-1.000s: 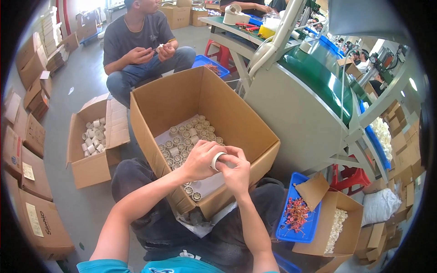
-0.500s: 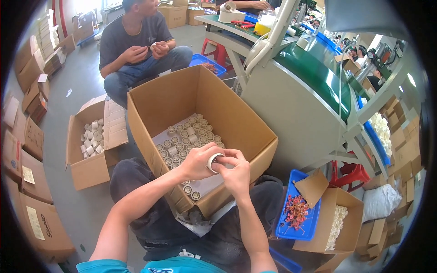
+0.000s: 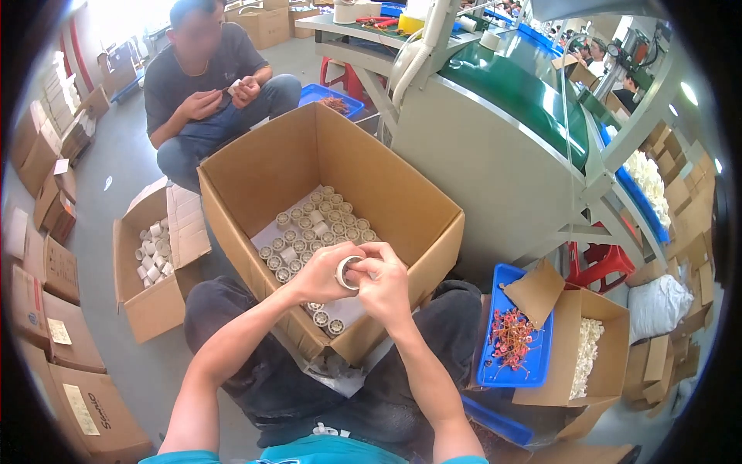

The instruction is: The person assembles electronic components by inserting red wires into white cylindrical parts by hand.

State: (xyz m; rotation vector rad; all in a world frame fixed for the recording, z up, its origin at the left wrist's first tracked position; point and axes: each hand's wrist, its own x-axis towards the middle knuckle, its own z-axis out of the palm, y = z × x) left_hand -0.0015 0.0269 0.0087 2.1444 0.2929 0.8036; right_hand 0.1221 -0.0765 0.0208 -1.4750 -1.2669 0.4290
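Note:
Between my hands is a short white plastic ring-shaped part (image 3: 342, 272), its round opening facing me. My left hand (image 3: 321, 274) is closed around it from the left. The fingers of my right hand (image 3: 381, 282) pinch at its opening; whether they hold a small piece inside is hidden. Both hands are above the near edge of a large open cardboard box (image 3: 402, 182). Inside that box, several rows of white round parts (image 3: 313, 224) with spoked faces stand on a pale sheet.
To the left, a smaller carton (image 3: 151, 309) holds loose white cylinders (image 3: 154, 251). At right, a blue tray (image 3: 506, 375) carries red pieces with wires (image 3: 512, 340), beside a carton (image 3: 607, 348) of cream-coloured parts. A co-worker (image 3: 209, 85) sits beyond the box. A green-belted conveyor (image 3: 518, 93) rises behind.
My view has shifted slightly, so the surroundings sit differently in the picture. My hands still hold the white ring-shaped part over the box. The co-worker's head has turned from the side toward their hands.

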